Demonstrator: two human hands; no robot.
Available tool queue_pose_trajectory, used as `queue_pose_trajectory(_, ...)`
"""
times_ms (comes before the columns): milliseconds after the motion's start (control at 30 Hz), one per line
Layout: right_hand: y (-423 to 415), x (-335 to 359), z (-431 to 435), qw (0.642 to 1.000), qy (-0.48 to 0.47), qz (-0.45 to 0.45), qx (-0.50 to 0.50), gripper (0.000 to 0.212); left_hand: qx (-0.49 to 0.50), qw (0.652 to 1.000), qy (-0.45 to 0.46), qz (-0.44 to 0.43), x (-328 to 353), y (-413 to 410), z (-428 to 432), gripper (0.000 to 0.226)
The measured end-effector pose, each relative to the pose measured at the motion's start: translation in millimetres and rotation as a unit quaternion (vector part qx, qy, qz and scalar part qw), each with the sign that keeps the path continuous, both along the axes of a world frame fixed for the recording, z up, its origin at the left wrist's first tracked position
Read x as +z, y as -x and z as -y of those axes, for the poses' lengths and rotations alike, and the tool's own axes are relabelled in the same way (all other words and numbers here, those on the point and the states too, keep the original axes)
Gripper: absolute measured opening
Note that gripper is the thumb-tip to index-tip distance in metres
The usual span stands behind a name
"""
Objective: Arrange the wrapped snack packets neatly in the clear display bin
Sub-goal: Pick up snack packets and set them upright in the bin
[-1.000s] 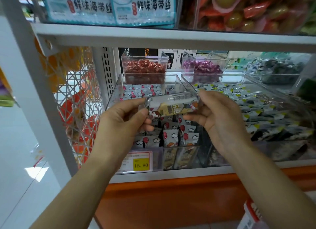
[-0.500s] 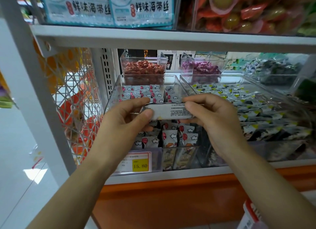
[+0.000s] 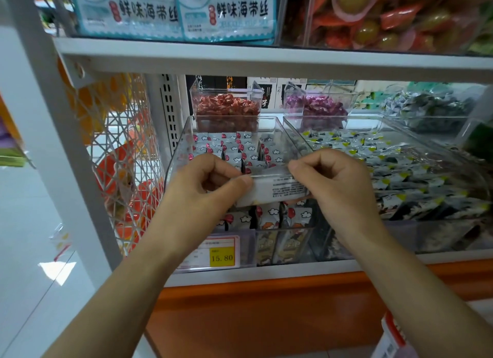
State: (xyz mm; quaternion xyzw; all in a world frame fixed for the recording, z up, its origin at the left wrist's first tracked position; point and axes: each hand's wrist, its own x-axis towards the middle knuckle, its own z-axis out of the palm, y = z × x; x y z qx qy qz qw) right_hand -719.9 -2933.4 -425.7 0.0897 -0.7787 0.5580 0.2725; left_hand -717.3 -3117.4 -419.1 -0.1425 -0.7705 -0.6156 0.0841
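A clear display bin (image 3: 179, 154) sits on the shelf, filled with upright rows of white snack packets (image 3: 232, 149) printed with clouds and red dots. Both hands hold one wrapped snack packet (image 3: 277, 190) flat over the bin's front half, its printed white back facing me. My left hand (image 3: 208, 186) pinches its left end with thumb and fingers. My right hand (image 3: 336, 186) grips its right end. The packet hovers just above the front rows of packets (image 3: 272, 216).
A second clear bin (image 3: 400, 128) of dark and yellow packets stands right beside. Smaller bins of red candy (image 3: 226, 108) and purple candy (image 3: 317, 108) sit behind. A yellow price tag (image 3: 222, 256) marks the bin front. The upper shelf (image 3: 266, 60) hangs overhead; a wire basket (image 3: 117, 154) is left.
The packet has been turned from its picture side to its printed white back and lowered toward the bin's front rows. Both hands dropped with it.
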Motion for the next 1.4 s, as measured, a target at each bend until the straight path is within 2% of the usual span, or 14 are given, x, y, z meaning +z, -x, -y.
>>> queue_pose_trajectory(200, -3.7, 0.9, 3.3, 0.999, -0.009, -0.013, 0.03, 0.012, -0.018, 1.0, -0.016, 0.018, 4.0, 4.5, 10.6, 0.027)
queue_pose_trajectory(400, -3.0, -1.0, 6.3, 1.0, 0.007, -0.02, 0.008, 0.014, -0.026, 1.0, -0.008, 0.009, 4.5, 4.8, 13.4, 0.024)
queue_pose_trajectory(567, -2.9, -0.7, 8.4, 1.0, 0.021, -0.004, -0.01, 0.013, -0.013, 0.999, 0.037, 0.008, -2.2, 7.4, 10.2, 0.051)
queue_pose_trajectory(667, -4.2, 6.6, 1.1, 0.992, 0.073, 0.067, 0.077, 0.016, -0.018, 1.0, 0.013, 0.002, -2.2, 8.1, 11.4, 0.046)
queue_pose_trajectory(800, -3.6, 13.8, -8.9, 0.983, 0.061, 0.108, 0.131, 0.014, -0.024, 1.0, 0.011, -0.01, -0.7, 7.4, 12.5, 0.043)
queue_pose_trajectory(1100, 0.6, 13.2, -19.2, 0.975, 0.045, 0.126, 0.179, 0.01, -0.033, 0.999, 0.012, -0.021, 0.2, 9.1, 11.9, 0.036)
queue_pose_trajectory(1200, 2.6, 9.3, -16.5, 0.98, 0.034, 0.11, 0.159, 0.016, -0.018, 0.999, 0.003, -0.028, -2.7, 9.8, 12.4, 0.025)
queue_pose_trajectory(1300, 1.8, 7.0, -10.8, 0.974, 0.095, 0.093, 0.181, 0.017, 0.024, 0.999, -0.002, -0.035, -7.3, 14.5, 11.3, 0.012)
queue_pose_trajectory(1367, 1.6, 5.7, -7.5, 0.971, 0.085, 0.092, 0.205, 0.028, 0.048, 0.998, -0.028, -0.022, -9.6, 17.8, 11.2, 0.011)
queue_pose_trajectory(1400, 1.7, 4.4, -6.0, 0.978, 0.036, 0.083, 0.189, 0.036, 0.055, 0.998, -0.04, -0.017, -10.2, 18.8, 10.7, 0.011)
